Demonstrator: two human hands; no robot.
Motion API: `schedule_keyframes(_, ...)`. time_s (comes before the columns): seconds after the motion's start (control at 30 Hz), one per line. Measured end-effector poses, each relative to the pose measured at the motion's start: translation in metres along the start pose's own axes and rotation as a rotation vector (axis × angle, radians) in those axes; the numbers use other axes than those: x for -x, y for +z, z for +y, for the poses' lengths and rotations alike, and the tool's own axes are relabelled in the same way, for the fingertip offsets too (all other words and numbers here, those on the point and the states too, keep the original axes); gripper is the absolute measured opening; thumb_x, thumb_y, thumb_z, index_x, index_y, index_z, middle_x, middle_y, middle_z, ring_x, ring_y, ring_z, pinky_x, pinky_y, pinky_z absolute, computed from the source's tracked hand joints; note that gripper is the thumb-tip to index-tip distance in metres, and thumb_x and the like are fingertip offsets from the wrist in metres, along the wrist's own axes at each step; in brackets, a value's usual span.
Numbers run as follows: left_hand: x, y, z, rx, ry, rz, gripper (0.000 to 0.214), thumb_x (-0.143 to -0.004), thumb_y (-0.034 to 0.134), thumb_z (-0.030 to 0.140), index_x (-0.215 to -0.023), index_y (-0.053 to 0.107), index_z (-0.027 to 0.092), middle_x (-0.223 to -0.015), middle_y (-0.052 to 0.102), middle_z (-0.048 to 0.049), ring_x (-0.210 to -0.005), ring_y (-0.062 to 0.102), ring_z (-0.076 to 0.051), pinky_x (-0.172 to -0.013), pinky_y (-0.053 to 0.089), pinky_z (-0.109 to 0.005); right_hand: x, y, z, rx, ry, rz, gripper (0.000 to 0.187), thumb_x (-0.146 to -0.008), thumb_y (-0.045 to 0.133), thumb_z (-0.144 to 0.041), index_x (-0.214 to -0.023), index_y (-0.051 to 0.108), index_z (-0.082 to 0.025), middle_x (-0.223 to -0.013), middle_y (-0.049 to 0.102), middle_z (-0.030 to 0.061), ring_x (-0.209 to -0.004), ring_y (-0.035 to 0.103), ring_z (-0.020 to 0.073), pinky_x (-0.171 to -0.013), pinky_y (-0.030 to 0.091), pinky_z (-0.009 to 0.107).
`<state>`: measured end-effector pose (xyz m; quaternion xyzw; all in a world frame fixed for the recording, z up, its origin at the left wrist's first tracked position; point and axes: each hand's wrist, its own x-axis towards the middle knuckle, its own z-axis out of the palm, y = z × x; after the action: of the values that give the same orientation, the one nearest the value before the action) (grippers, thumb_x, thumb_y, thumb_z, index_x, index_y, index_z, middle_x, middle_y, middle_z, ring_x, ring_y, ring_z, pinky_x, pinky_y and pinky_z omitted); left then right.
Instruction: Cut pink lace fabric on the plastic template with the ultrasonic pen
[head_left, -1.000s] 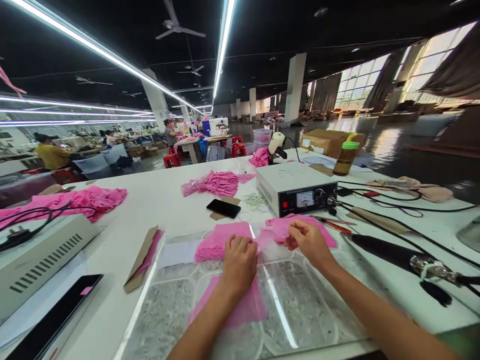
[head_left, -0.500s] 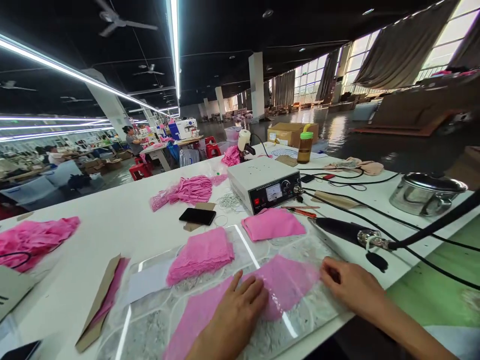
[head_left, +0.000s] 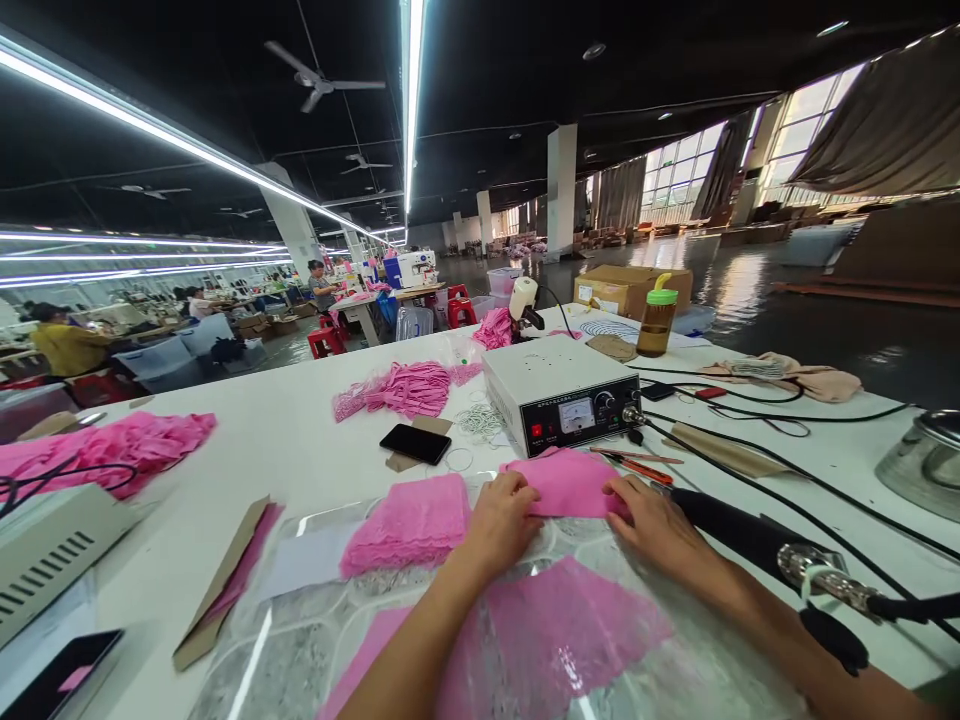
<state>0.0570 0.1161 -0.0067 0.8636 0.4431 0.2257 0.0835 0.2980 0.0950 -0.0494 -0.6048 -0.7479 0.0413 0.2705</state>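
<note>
A small stack of pink fabric pieces (head_left: 566, 482) lies at the far edge of the clear patterned mat, in front of the metal box. My left hand (head_left: 499, 522) has its fingers curled on the stack's left end. At the other end, my right hand (head_left: 651, 518) pinches the right corner between thumb and fingers. Nearer to me, a thin pink fabric panel (head_left: 574, 625) lies flat on the mat, partly under my left forearm. To the left sits a taller pile of pink lace-edged fabric (head_left: 409, 523).
Behind the stack stands a grey control box (head_left: 577, 410) with a dial. A black handheld tool (head_left: 727, 525) with cables lies at right, near an orange cutter (head_left: 645, 470). A black phone (head_left: 415, 443), a drink bottle (head_left: 657, 318) and a glass pot (head_left: 926, 465) are also on the table.
Both hands have moved forward from the flat pink panel to the fabric stack by the box and now hold its ends. The view has turned left.
</note>
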Motion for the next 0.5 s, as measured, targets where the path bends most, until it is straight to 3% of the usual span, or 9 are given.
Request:
schedule_keyframes(0.1,-0.005,0.010,-0.005,0.002,-0.004,0.002,0.013,-0.078,0.063,0.012,-0.089,0.068,0.018,-0.101,0.063,-0.0063,-0.093,0.058,-0.022,-0.084,0.046,-0.037,0.001,0.005,0.012,0.014,0.020,0.045,0.028,-0.081,0.047,-0.021,-0.105,0.060,-0.015,-0.097,0.061,0.0116,-0.082,0.060,0.0240,-0.070,0.046,0.034)
schedule_keyframes(0.3,-0.005,0.010,-0.017,0.072,0.004,0.013,0.011,-0.083,0.060,0.014,-0.081,0.071,0.019,-0.095,0.064,-0.0038,-0.088,0.059,-0.017,-0.082,0.047,-0.030,0.002,0.016,0.021,-0.033,0.022,0.099,0.027,-0.087,0.039,-0.026,-0.083,0.064,-0.017,-0.080,0.061,0.0075,-0.070,0.059,0.0204,-0.065,0.045,0.032)
schedule_keyframes(0.5,-0.008,0.007,-0.017,0.107,0.002,0.029,0.015,-0.085,0.059,0.016,-0.082,0.073,0.019,-0.093,0.065,-0.0033,-0.086,0.060,-0.016,-0.081,0.047,-0.028,0.004,0.012,0.019,-0.110,-0.022,0.149,0.031,-0.091,0.038,-0.031,-0.093,0.065,-0.018,-0.088,0.063,0.0077,-0.077,0.062,0.0198,-0.072,0.047,0.032)
